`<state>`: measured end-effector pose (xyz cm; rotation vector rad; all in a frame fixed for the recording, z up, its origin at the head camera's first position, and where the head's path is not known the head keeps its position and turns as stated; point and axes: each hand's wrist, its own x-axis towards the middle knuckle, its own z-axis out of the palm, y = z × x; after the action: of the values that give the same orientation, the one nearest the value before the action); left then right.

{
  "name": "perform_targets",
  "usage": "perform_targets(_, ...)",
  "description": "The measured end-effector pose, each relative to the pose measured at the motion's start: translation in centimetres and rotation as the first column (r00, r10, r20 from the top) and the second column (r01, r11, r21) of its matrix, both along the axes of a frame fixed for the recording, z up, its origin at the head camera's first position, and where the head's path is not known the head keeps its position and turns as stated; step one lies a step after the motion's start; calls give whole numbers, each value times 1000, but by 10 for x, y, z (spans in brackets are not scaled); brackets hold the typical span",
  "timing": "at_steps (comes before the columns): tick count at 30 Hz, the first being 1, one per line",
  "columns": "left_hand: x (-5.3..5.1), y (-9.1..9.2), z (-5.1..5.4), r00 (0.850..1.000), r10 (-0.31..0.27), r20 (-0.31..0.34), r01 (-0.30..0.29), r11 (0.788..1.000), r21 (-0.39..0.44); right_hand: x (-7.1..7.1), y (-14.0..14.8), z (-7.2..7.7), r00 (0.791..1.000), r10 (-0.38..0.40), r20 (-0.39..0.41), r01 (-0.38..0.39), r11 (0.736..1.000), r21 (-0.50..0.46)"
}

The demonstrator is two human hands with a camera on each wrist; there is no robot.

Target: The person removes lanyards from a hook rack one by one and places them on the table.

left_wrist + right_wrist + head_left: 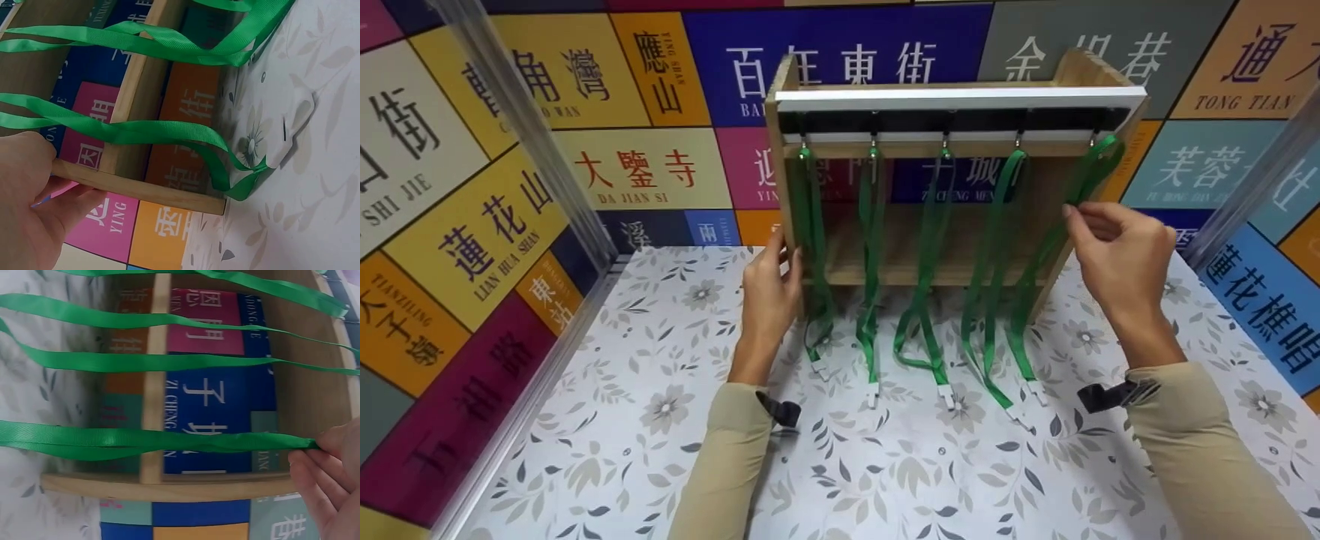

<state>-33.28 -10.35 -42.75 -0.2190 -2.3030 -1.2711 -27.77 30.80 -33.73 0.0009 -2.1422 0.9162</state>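
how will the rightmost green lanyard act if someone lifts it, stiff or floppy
The lanyard is likely floppy, since it curves over near its top. It is probably light, being thin and narrow. The white clip at its lower end might swing.

The lanyards (1099, 166) are all one plain, bright green, ending in white clips (872, 395) and hung from silvery metal hooks (874, 142). From where I stand, the wooden rack (847, 255) is a pale tan, with white edging (960, 94) above a black band (982, 120). The tablecloth (660, 469) is white, scattered with grey and beige flowers and darker grey leaf sprays. The wall covering (840, 52) is a patchwork of lettered blocks: navy, magenta, yellow, orange, cream, grey and teal, its characters white, red or dark. Both sleeves (718, 450) are plain khaki beige, the wrist straps (1110, 395) black.
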Motion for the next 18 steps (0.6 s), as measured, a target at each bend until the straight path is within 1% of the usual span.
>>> perform_targets(3, -1, 0, -1, 1000, -3, -17, 3, 1000, -4, 3, 2, 11, 999, -9, -43, 9, 1000, -4)
perform_targets(5, -2, 0, -2, 999, -11, -39, 11, 1000, 0, 4, 4, 19, 998, -23, -52, 22, 1000, -17)
perform_targets(9, -2, 0, -2, 997, -15, -70, 14, 1000, -10, 11, 10, 35, 997, -51, -57, 45, 995, -87)
perform_targets(12, -1, 1, -2, 997, -2, -73, 0, 999, -33, 18, 13, 45, 996, -69, -62, 61, 990, -126)
perform_targets(18, 0, 1, -1, 998, 18, -61, -22, 998, -59, 26, 16, 61, 992, -115, -56, 108, 988, -114)
